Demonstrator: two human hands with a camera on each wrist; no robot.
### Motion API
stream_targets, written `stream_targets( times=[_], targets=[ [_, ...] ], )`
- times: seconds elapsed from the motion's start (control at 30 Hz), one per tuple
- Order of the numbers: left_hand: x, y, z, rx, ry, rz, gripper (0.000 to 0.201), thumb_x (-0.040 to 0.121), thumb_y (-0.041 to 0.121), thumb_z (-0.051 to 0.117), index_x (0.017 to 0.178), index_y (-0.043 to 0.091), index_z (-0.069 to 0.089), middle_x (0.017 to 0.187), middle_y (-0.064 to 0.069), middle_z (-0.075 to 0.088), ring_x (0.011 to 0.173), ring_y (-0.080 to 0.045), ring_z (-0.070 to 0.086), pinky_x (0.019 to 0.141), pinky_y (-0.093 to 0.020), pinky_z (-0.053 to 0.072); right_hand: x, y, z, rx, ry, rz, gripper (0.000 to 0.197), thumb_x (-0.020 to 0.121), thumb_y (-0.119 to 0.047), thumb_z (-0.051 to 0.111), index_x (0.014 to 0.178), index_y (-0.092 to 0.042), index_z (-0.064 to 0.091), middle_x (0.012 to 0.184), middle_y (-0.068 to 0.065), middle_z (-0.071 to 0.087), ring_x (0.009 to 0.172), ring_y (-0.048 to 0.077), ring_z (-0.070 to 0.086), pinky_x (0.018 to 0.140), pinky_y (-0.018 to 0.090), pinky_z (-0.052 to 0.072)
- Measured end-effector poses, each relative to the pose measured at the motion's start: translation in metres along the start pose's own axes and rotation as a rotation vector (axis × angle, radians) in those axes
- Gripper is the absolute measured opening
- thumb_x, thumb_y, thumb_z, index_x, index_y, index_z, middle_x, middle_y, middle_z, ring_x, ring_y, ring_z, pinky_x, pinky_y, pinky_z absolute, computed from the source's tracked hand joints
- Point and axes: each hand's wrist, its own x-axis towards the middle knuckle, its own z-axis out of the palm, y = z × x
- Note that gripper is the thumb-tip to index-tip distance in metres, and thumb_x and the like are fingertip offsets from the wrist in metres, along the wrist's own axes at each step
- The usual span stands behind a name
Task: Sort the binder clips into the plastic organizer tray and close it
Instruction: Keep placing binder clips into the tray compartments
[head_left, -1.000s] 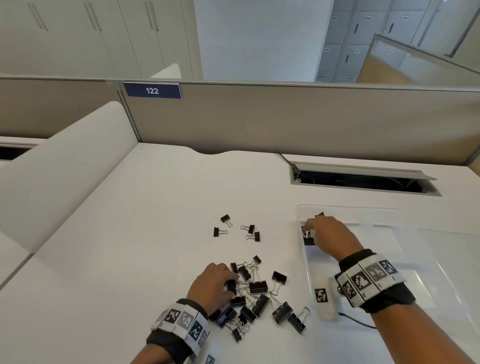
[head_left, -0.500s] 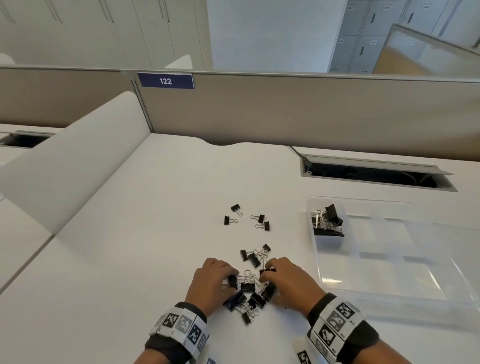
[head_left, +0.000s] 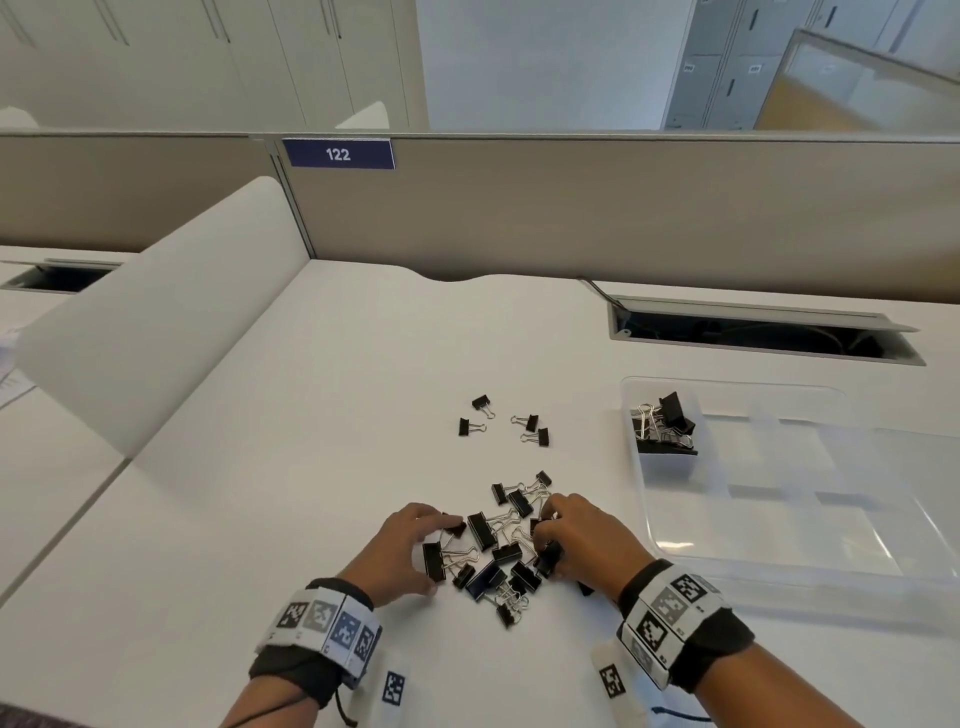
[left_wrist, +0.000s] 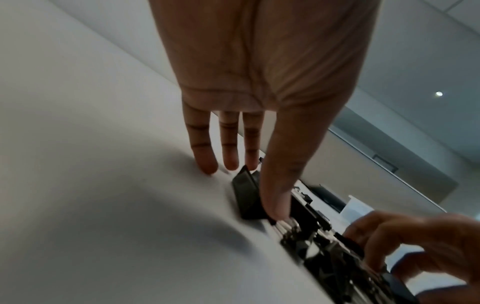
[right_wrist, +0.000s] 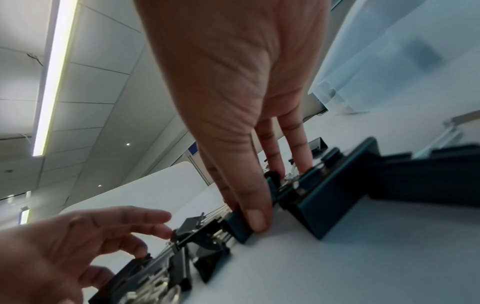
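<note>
A pile of black binder clips (head_left: 498, 551) lies on the white desk between my hands. My left hand (head_left: 441, 545) rests at the pile's left side, fingers fairly straight on the desk and thumb against a clip (left_wrist: 245, 197). My right hand (head_left: 545, 540) curls over the pile's right side, its thumb and fingers pinching a clip (right_wrist: 237, 228). Several small clips (head_left: 501, 423) lie apart farther back. The clear plastic organizer tray (head_left: 779, 525) sits open at the right, and its far left compartment holds several clips (head_left: 665, 426).
An open cable hatch (head_left: 753, 332) is set into the desk behind the tray. A beige partition (head_left: 571, 208) with a "122" label closes the back. A white side divider (head_left: 156, 332) stands at the left. One clip (right_wrist: 324, 201) lies close beside my right hand.
My right hand left the tray's far left compartment, where clips now lie, and came back to the pile. My left hand stayed at the pile and spread its fingers.
</note>
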Motion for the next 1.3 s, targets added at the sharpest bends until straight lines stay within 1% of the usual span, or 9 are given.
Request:
stream_targets(
  times=[0.1, 0.27, 0.37, 0.47, 0.7, 0.8, 0.93, 1.07, 1.3],
  targets=[
    [0.006, 0.005, 0.006, 0.127, -0.019, 0.004, 0.078, 0.068, 0.008, 0.074, 0.131, 0.042, 0.041, 0.125, 0.012, 0.030, 0.118, -0.012, 0.036, 0.094, -0.025, 0.040, 0.000, 0.001, -0.001, 0.020, 0.010, 0.000, 0.026, 0.079, -0.018, 0.067, 0.105, -0.021, 0.063, 0.123, 0.003, 0.051, 0.113, 0.024, 0.045, 0.082, 0.034, 0.045],
    [0.017, 0.014, 0.010, 0.207, -0.006, 0.023, 0.081, 0.069, 0.002, 0.071, 0.132, 0.041, 0.040, 0.139, 0.004, 0.023, 0.111, -0.018, 0.047, 0.082, -0.022, 0.045, -0.003, 0.002, -0.003, 0.068, 0.050, -0.016, 0.021, 0.081, -0.014, 0.065, 0.101, -0.020, 0.065, 0.123, 0.003, 0.051, 0.113, 0.022, 0.045, 0.086, 0.032, 0.046],
    [0.023, 0.018, 0.011, 0.274, -0.007, 0.041, 0.080, 0.070, 0.002, 0.070, 0.132, 0.043, 0.040, 0.140, 0.003, 0.021, 0.116, -0.017, 0.047, 0.084, -0.025, 0.049, -0.006, 0.002, -0.007, 0.087, 0.059, -0.016, 0.020, 0.080, -0.016, 0.065, 0.100, -0.019, 0.066, 0.123, 0.002, 0.051, 0.113, 0.021, 0.045, 0.085, 0.030, 0.045],
    [0.027, 0.023, 0.010, 0.313, -0.020, 0.058, 0.070, 0.073, 0.004, 0.068, 0.128, 0.042, 0.045, 0.140, 0.001, 0.024, 0.119, -0.016, 0.046, 0.093, -0.030, 0.049, -0.010, 0.002, -0.012, 0.116, 0.062, -0.018, 0.020, 0.079, -0.016, 0.067, 0.099, -0.019, 0.067, 0.122, 0.002, 0.052, 0.113, 0.021, 0.045, 0.085, 0.029, 0.044],
    [0.033, 0.023, 0.009, 0.347, -0.040, 0.105, 0.063, 0.072, -0.003, 0.061, 0.122, 0.035, 0.051, 0.140, 0.007, 0.039, 0.122, -0.021, 0.043, 0.098, -0.035, 0.045, -0.017, 0.004, -0.015, 0.167, 0.040, 0.004, 0.022, 0.077, -0.015, 0.070, 0.099, -0.017, 0.067, 0.120, 0.005, 0.051, 0.112, 0.022, 0.044, 0.087, 0.028, 0.044],
    [0.034, 0.026, 0.009, 0.325, -0.017, 0.119, 0.059, 0.074, -0.007, 0.052, 0.119, 0.030, 0.054, 0.125, 0.010, 0.055, 0.113, -0.019, 0.045, 0.094, -0.034, 0.046, -0.018, 0.005, -0.016, 0.167, 0.030, 0.005, 0.024, 0.075, -0.015, 0.072, 0.099, -0.016, 0.067, 0.119, 0.006, 0.051, 0.112, 0.022, 0.043, 0.087, 0.030, 0.045],
    [0.034, 0.030, 0.010, 0.293, 0.011, 0.035, 0.051, 0.073, -0.005, 0.055, 0.110, 0.030, 0.051, 0.097, 0.007, 0.045, 0.096, -0.012, 0.043, 0.080, -0.025, 0.045, -0.018, 0.006, -0.015, 0.165, 0.032, 0.010, 0.025, 0.074, -0.014, 0.072, 0.098, -0.016, 0.067, 0.119, 0.006, 0.050, 0.112, 0.022, 0.043, 0.085, 0.030, 0.045],
    [0.037, 0.033, 0.012, 0.285, 0.008, -0.010, 0.045, 0.071, -0.001, 0.057, 0.098, 0.033, 0.046, 0.100, 0.001, 0.047, 0.092, -0.018, 0.053, 0.074, -0.028, 0.048, -0.019, 0.007, -0.013, 0.161, 0.024, 0.015, 0.024, 0.075, -0.014, 0.072, 0.098, -0.016, 0.067, 0.120, 0.006, 0.050, 0.112, 0.023, 0.043, 0.086, 0.032, 0.047],
    [0.041, 0.036, 0.013, 0.347, 0.113, 0.026, 0.037, 0.080, 0.008, 0.057, 0.108, 0.032, 0.052, 0.101, 0.001, 0.052, 0.096, -0.018, 0.053, 0.083, -0.032, 0.050, -0.020, 0.007, -0.014, 0.150, 0.029, 0.015, 0.024, 0.075, -0.014, 0.072, 0.098, -0.016, 0.067, 0.119, 0.006, 0.051, 0.111, 0.023, 0.044, 0.085, 0.032, 0.047]
  ],
)
